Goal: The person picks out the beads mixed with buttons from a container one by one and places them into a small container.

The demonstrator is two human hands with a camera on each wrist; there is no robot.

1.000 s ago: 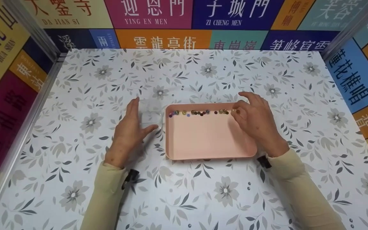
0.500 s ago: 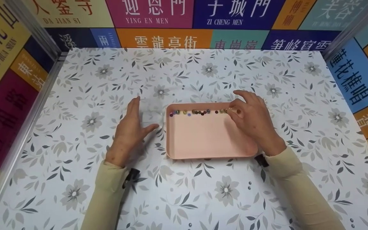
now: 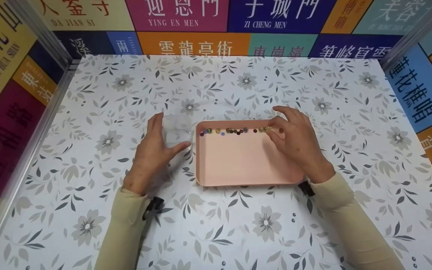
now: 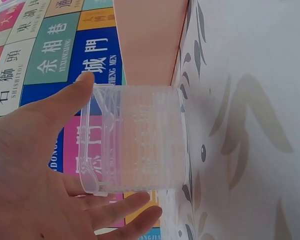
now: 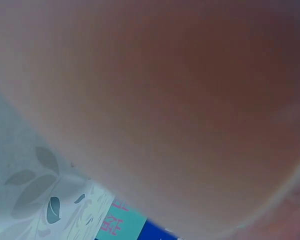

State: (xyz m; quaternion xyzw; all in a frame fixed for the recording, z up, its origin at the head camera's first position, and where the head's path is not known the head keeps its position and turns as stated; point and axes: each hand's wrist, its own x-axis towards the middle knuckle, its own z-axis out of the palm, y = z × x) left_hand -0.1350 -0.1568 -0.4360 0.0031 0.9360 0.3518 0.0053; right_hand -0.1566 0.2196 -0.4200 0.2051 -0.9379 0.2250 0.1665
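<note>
In the head view a shallow pink tray (image 3: 238, 161) lies flat, with several small coloured beads (image 3: 238, 132) strung along its far inner wall. My right hand (image 3: 299, 140) reaches over the tray's right side, thumb and forefinger curved close to yellowish beads. Whether a bead is pinched there is too small to tell. A clear plastic box (image 4: 140, 137) stands just left of the tray. My left hand (image 3: 152, 152) holds it from the left, thumb at one side and fingers along another. The right wrist view is mostly filled by blurred skin of the right hand.
A white cloth with grey flowers and leaves (image 3: 264, 225) covers the table. Panels with large coloured lettering (image 3: 193, 45) stand along the back and both sides. Dark wrist bands (image 3: 156, 206) sit at the sleeve ends.
My right hand has shifted slightly left along the tray's far wall, its fingertips now nearer the yellowish beads. The left thumb has moved a little toward the tray; the box stays put.
</note>
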